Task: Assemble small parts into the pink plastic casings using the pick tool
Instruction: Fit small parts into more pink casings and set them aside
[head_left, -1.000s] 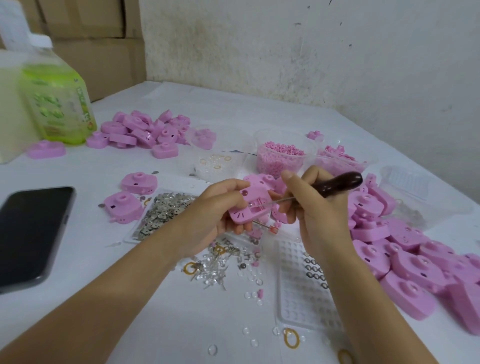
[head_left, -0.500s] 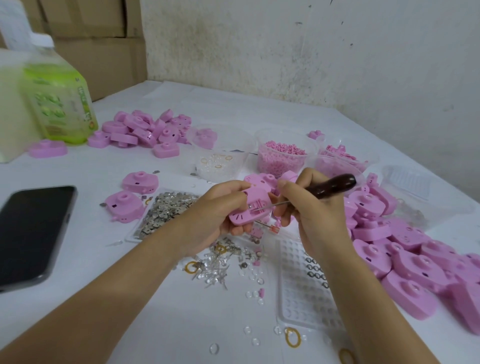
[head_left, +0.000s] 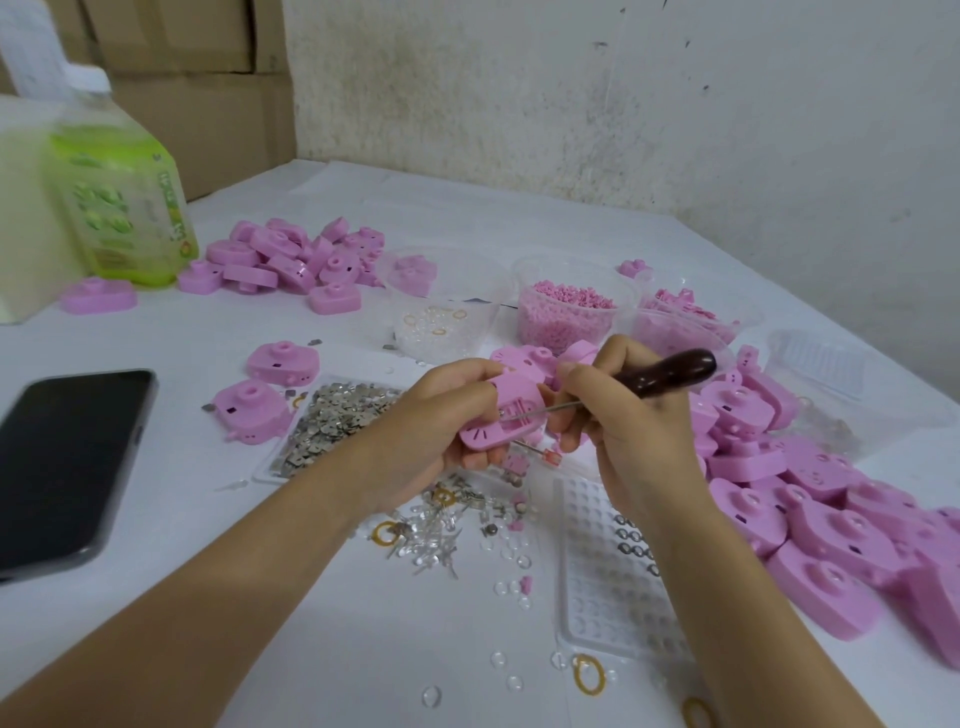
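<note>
My left hand (head_left: 431, 431) grips a pink plastic casing (head_left: 501, 421) above the middle of the table, its open inner side turned up. My right hand (head_left: 621, 426) holds the pick tool (head_left: 670, 375) by its dark wooden handle. The tool's thin metal shaft reaches left, and its tip rests inside the casing. Under the casing a small red-tipped pin (head_left: 545, 456) sticks out to the right. A heap of pink casings (head_left: 810, 499) lies to the right of my right hand, and another pile of casings (head_left: 291, 260) sits far left.
A black phone (head_left: 62, 467) lies at the left. A tray of small metal plates (head_left: 332, 421) sits under my left wrist, with clear lenses and rubber rings (head_left: 447, 530) scattered below. A clear blister tray (head_left: 613, 571), tubs of pink bits (head_left: 566, 312) and a green bottle (head_left: 119, 202) stand around.
The pick tool's handle has shifted slightly down and left as my right hand worked the tip in the casing. My left hand keeps the casing in nearly the same place.
</note>
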